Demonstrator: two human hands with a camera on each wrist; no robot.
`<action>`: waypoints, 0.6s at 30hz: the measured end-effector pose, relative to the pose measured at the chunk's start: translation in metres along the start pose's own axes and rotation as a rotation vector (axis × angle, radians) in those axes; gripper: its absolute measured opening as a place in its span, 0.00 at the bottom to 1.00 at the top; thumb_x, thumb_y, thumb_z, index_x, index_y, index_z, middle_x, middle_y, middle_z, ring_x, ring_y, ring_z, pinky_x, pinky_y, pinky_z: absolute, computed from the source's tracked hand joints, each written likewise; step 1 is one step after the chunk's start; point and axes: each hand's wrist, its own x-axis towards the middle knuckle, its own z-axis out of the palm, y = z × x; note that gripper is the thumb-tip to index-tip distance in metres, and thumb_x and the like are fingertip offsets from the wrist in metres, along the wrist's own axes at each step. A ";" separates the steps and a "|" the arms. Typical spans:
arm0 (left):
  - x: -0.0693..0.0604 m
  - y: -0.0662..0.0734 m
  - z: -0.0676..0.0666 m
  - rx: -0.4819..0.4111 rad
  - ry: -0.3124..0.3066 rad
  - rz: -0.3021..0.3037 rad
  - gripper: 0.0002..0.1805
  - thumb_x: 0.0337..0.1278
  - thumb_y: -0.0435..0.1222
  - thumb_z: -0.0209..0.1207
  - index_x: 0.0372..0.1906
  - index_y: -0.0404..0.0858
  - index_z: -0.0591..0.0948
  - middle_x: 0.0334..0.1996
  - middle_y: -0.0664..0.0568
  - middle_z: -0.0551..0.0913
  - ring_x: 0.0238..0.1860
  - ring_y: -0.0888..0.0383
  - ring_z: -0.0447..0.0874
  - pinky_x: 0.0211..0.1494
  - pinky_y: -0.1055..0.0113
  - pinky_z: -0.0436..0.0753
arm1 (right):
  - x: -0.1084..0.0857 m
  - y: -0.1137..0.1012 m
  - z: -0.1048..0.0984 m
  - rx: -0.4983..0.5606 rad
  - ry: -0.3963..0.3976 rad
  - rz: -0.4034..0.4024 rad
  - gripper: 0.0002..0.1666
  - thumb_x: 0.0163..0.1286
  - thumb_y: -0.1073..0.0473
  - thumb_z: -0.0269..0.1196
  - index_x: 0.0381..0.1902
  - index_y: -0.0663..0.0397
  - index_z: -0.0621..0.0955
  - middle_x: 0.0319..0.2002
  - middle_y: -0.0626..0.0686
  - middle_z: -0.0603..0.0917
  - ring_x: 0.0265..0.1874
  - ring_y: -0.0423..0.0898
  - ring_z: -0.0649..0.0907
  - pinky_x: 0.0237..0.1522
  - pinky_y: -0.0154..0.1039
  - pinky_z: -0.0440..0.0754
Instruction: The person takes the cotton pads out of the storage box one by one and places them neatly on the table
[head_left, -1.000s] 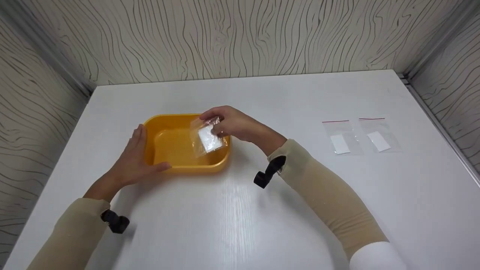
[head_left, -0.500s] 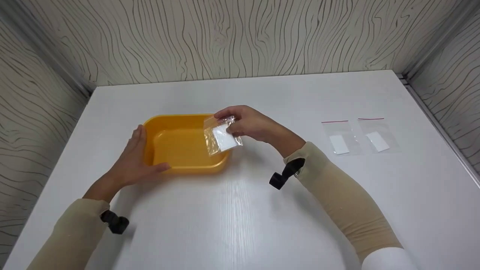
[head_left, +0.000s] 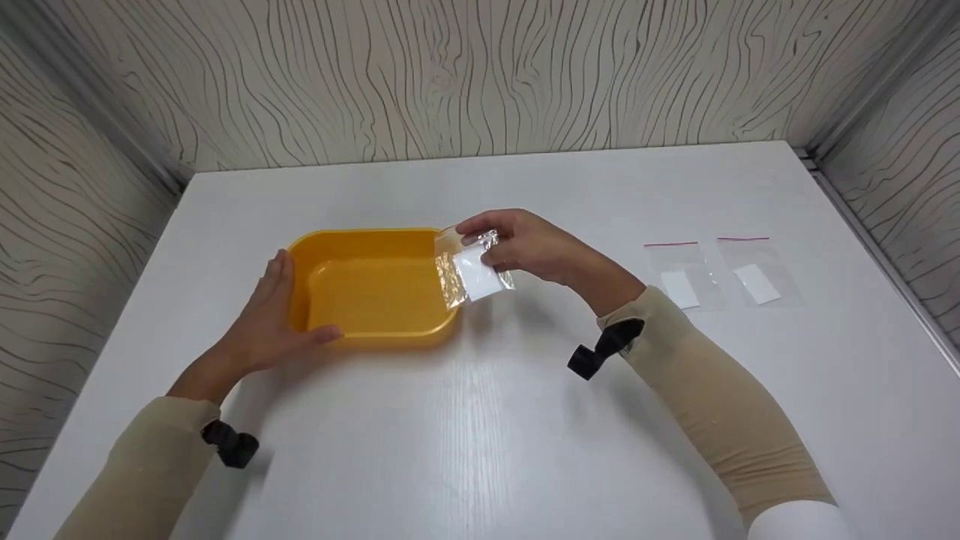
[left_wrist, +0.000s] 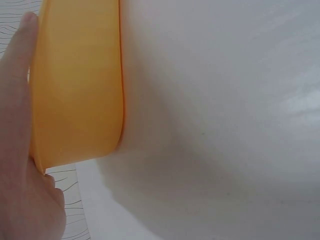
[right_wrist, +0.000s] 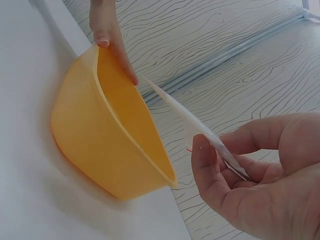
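Observation:
My right hand (head_left: 536,244) pinches a small clear zip bag (head_left: 480,276) with a white card-like piece inside. The bag is tilted, held above the right end of a yellow plastic basin (head_left: 375,336) and partly past its rim. In the right wrist view the bag (right_wrist: 187,117) appears nearly edge-on between thumb and fingers. At the basin's left end rests my left hand (head_left: 266,319), its fingers straight along the outer side and its thumb against the near rim. The left wrist view shows that hand (left_wrist: 22,145) beside the basin wall (left_wrist: 80,85).
Two similar zip bags with red seals, a nearer one (head_left: 679,277) and another (head_left: 757,274), lie flat on the right of the white table (head_left: 420,442). Patterned panels (head_left: 480,82) enclose the back and both sides.
My right hand has moved rightward with the zip bag, from over the basin's inside to its right rim. My left hand and the basin have stayed in place.

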 end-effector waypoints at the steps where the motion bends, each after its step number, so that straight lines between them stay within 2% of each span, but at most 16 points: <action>1: 0.000 0.000 0.000 0.001 -0.001 -0.004 0.73 0.54 0.62 0.66 0.79 0.32 0.27 0.80 0.37 0.26 0.80 0.32 0.31 0.77 0.33 0.43 | -0.001 0.001 -0.002 -0.003 0.001 -0.001 0.33 0.65 0.78 0.55 0.68 0.61 0.75 0.65 0.57 0.75 0.47 0.50 0.79 0.55 0.41 0.83; 6: 0.000 0.000 0.000 0.009 0.002 -0.008 0.73 0.54 0.63 0.66 0.79 0.33 0.27 0.81 0.37 0.27 0.80 0.32 0.32 0.76 0.31 0.45 | -0.008 0.006 -0.011 -0.040 0.024 0.006 0.32 0.66 0.76 0.56 0.68 0.57 0.76 0.65 0.55 0.75 0.47 0.49 0.79 0.56 0.41 0.82; 10: -0.001 0.001 0.000 0.006 0.004 -0.002 0.73 0.54 0.63 0.66 0.79 0.32 0.27 0.81 0.37 0.27 0.80 0.33 0.31 0.77 0.34 0.42 | -0.015 0.011 -0.021 -0.063 0.036 0.004 0.32 0.67 0.75 0.56 0.69 0.56 0.75 0.64 0.54 0.76 0.47 0.49 0.77 0.55 0.39 0.81; 18: -0.001 -0.001 0.001 -0.002 -0.002 -0.016 0.74 0.53 0.64 0.66 0.79 0.35 0.25 0.81 0.39 0.25 0.80 0.35 0.29 0.78 0.34 0.42 | -0.029 0.019 -0.042 -0.074 0.059 0.023 0.32 0.68 0.75 0.56 0.70 0.56 0.73 0.66 0.55 0.74 0.55 0.51 0.74 0.58 0.41 0.78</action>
